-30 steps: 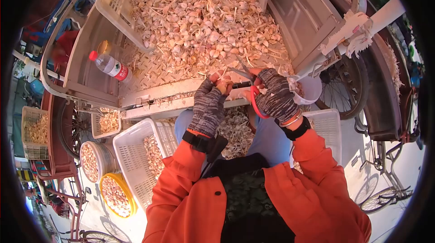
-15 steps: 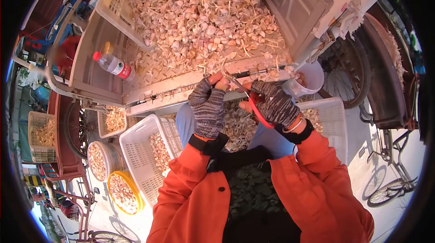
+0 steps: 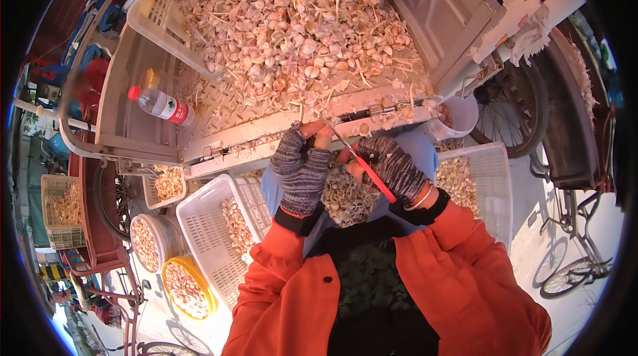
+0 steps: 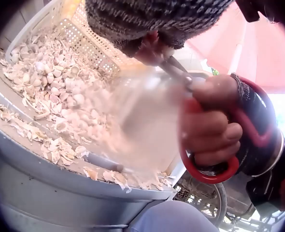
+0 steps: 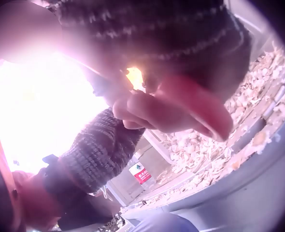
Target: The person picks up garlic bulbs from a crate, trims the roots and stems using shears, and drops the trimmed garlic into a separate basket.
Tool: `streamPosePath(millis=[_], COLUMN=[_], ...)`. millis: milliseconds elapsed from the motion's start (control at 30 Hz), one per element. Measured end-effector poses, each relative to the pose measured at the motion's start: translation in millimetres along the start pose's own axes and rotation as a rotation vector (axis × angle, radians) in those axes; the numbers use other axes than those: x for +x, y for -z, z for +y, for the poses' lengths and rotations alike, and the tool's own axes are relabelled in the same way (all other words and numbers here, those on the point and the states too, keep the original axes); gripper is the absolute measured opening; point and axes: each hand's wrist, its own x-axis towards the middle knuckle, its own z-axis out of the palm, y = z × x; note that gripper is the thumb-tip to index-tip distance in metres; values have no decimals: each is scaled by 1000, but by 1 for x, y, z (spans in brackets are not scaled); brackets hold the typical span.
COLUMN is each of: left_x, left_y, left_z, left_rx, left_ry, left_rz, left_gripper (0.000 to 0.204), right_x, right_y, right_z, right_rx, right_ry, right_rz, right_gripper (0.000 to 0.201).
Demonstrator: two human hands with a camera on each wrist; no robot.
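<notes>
In the head view my left hand (image 3: 297, 170), in a grey knitted fingerless glove, pinches a small piece of garlic, mostly hidden by the fingers; a pale bit of the garlic (image 4: 169, 52) shows in the left wrist view. My right hand (image 3: 393, 169), gloved alike, grips red-handled scissors (image 3: 373, 177), its fingers through the handle loop. The blades run up to the left fingertips, right at the garlic. Both hands are above my knees, in front of the cart bed's edge. Beyond them a heap of loose garlic cloves and skins (image 3: 299, 24) covers the bed.
A plastic bottle (image 3: 163, 105) lies at the bed's left side. White crates (image 3: 209, 230) stand either side of my legs. At left are a white bucket (image 3: 146, 243) and a yellow bucket (image 3: 188, 286) of cloves; another white bucket (image 3: 458, 117) stands right of the cart.
My right hand has come lower, toward my body, with the scissors. Their blades, spread apart a second ago, now look together. The left hand still pinches the garlic, slightly lower and farther left.
</notes>
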Motion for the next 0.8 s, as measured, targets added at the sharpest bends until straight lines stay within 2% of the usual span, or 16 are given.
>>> streamPosePath(millis=[33,67,133,167,200,233,267,300,367,400,467,500,567,633,767,800], left_x=[0,-2,5,15,27,40,54,70,101,117,143,151,162,164,155,154], left_y=[-3,-5,-9,-10,-11,-10,-4,-7,-20,-32,-59,-70,-84,-87,-82,-78], left_z=[-2,-4,-4,-14,-30,-45,-58,-71,-94,-93,-84,-90,-101,-97,-111,-109], left_rx=[-13,-148,-437,-446,-662,-878,-918,-926,-909,-914,496,491,956,962,922,880], left_ry=[-3,122,410,414,508,602,628,632,694,698,-11,-5,-281,-222,-429,-497], left_rz=[-10,4,12,6,25,45,-79,-81,-259,-260,-549,-551,-779,-816,-643,-592], left_gripper=[15,14,15,15,18,21,25,25,27,27,35,35,43,46,46,45], right_x=[0,2,7,10,19,34,40,45,48,52,60,64,74,80,96,105], right_y=[2,5,2,3,15,33,51,65,84,90,99,103,108,112,117,118], right_z=[-1,0,-8,-11,-17,-11,-8,-10,-18,-21,-17,-15,-15,-19,-26,-26], right_rx=[322,367,346,331,346,-2,-386,-777,-842,-901,-911,-915,-912,-969,-1055,-962], right_ry=[-236,-249,-205,-168,-120,18,207,396,309,231,280,338,336,323,283,311], right_rz=[-86,-215,-122,-42,54,237,385,521,524,528,539,546,559,552,588,600], right_gripper=[21,23,23,24,25,31,34,38,38,39,36,33,29,26,24,25])
